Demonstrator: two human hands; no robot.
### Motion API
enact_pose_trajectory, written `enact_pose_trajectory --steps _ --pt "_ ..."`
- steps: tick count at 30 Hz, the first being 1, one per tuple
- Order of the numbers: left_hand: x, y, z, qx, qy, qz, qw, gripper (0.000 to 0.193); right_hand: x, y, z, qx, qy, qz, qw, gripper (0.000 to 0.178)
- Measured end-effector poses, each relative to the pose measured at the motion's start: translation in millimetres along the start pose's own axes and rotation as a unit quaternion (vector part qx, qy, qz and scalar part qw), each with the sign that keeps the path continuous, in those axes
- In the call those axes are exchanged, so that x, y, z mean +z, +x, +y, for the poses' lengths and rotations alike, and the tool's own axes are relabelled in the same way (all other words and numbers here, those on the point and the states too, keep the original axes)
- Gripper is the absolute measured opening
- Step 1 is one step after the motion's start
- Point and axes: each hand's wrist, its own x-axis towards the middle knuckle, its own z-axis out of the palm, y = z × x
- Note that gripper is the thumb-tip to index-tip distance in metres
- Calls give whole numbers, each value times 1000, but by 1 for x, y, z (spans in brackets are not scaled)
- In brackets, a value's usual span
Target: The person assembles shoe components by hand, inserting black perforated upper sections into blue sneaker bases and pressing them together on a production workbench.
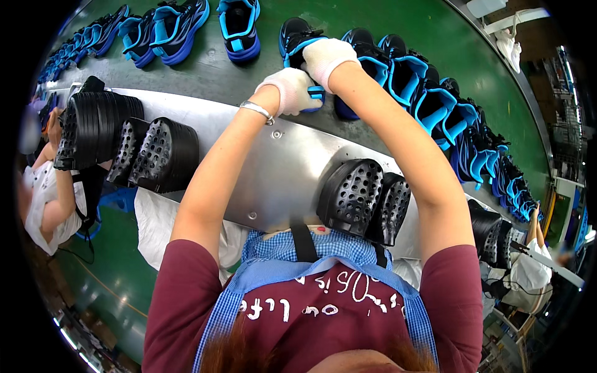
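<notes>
Both of my hands wear white knit gloves and are on one black sneaker with blue trim, its toe pointing away from me. My left hand is wrapped around the near left side by the heel. The bright blue heel tab shows just right of it. My right hand is closed at the sneaker's opening, its fingertips hidden. Further sneakers of the same kind stand on the green surface, one to the left and a row to the right.
A metal ledge lies between me and the green conveyor. Black perforated shoe-shaped pieces stand on its right part, and more black stacks on its left. Other people work at far left and far right.
</notes>
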Motion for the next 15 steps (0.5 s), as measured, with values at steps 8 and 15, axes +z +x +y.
enact_pose_trajectory --steps 8,15 --pt "-17 -1 17 -73 -34 -46 996 37 6 -3 7 37 51 31 998 19" --pt "-13 -1 -38 100 84 262 956 37 2 -129 27 -78 290 262 917 32"
